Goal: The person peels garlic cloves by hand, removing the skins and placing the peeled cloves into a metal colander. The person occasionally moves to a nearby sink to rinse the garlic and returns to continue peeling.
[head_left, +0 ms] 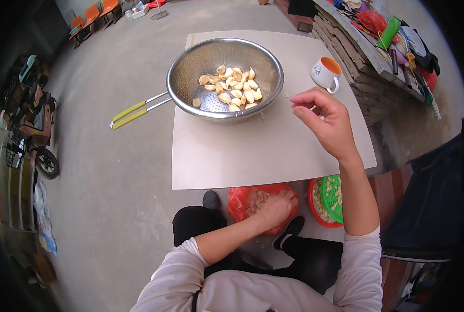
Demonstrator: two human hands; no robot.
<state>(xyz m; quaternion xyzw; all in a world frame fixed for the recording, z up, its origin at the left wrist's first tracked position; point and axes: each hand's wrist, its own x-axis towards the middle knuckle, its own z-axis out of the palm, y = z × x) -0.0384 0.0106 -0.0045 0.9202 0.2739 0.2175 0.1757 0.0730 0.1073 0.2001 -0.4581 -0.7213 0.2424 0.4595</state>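
Observation:
On the white tabletop stands a perforated stainless-steel colander with a yellow-green wire handle, holding several garlic cloves. My right hand is raised over the table, right of the colander, fingers curled and thumb near the index fingertip; whether a small thing is inside cannot be seen. Below the table's near edge, my left hand is at a red plastic bag with papery garlic skins in it; its fingertips are partly hidden.
A white mug with orange inside stands behind my right hand. Below the table at right, a green basket of pale cloves overlaps a red basin. Stacked boards stand right of the table; an electric scooter is far left.

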